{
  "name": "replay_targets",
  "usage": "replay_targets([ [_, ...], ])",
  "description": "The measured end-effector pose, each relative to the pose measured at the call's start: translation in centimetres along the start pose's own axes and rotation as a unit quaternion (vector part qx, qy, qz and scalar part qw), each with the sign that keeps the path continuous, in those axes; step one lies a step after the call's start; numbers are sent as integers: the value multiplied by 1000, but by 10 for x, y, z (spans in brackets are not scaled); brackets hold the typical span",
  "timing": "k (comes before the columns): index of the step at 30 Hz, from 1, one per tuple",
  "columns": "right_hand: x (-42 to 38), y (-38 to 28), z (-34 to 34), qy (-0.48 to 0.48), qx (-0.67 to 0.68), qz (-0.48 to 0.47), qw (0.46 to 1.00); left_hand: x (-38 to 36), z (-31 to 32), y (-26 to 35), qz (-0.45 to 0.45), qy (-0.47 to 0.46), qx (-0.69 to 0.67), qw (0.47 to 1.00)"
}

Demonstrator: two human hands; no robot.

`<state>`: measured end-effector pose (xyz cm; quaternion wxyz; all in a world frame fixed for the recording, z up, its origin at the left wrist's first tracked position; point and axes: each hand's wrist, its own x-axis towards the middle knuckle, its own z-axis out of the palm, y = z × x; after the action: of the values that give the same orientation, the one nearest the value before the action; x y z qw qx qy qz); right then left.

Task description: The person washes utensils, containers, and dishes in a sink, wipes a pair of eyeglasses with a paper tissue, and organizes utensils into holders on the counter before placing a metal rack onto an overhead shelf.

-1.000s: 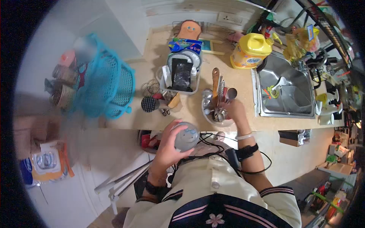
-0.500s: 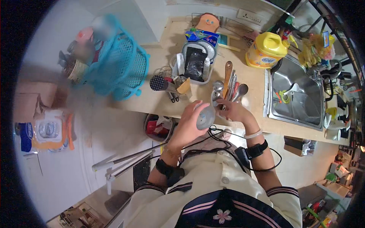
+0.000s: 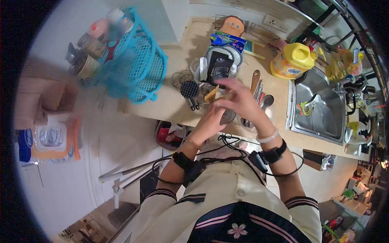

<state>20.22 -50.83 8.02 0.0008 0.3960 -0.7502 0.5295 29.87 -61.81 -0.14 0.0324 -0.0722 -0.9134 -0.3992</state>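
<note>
My left hand [image 3: 210, 124] is closed around a clear round cup [image 3: 229, 117] at the counter's front edge. My right hand [image 3: 242, 101] arches above the cup, its thumb and fingers apart, partly covering it. Its fingertips are near a tan wooden piece [image 3: 211, 94] among small utensils on the counter. Beside that piece is a tool with a dark, dotted round head [image 3: 189, 89]. Right of my right hand, a holder with a wooden-handled utensil [image 3: 255, 80] and a dark spoon [image 3: 268, 101] is partly hidden by my wrist.
Behind my hands is a bin with a black packet [image 3: 221, 69]. A yellow jug [image 3: 292, 60] stands beside the steel sink [image 3: 318, 117] at the right. A blue plastic basket [image 3: 152, 73] is at the left. Below the counter edge sits a waste bin [image 3: 170, 135]; cables cross my waist.
My right hand has moved left and up from the utensil holder to above the cup. My left hand still holds the cup, now lower and more hidden. The view has shifted slightly.
</note>
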Motion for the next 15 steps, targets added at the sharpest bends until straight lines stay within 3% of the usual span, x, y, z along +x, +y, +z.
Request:
replay_targets([
  [3,18,7,8,-85,-13,64,994,7,-7,-2,40,2,-6,999],
  [7,26,-14,-6,30,200,117,972,9,-11,-9,64,2,-19,998],
  [12,4,-24,-54,252,163,59,952,21,-16,-14,90,-2,-22,996],
  [15,-19,-11,-61,310,149,73,936,20,-7,-23,11,-4,-75,997],
])
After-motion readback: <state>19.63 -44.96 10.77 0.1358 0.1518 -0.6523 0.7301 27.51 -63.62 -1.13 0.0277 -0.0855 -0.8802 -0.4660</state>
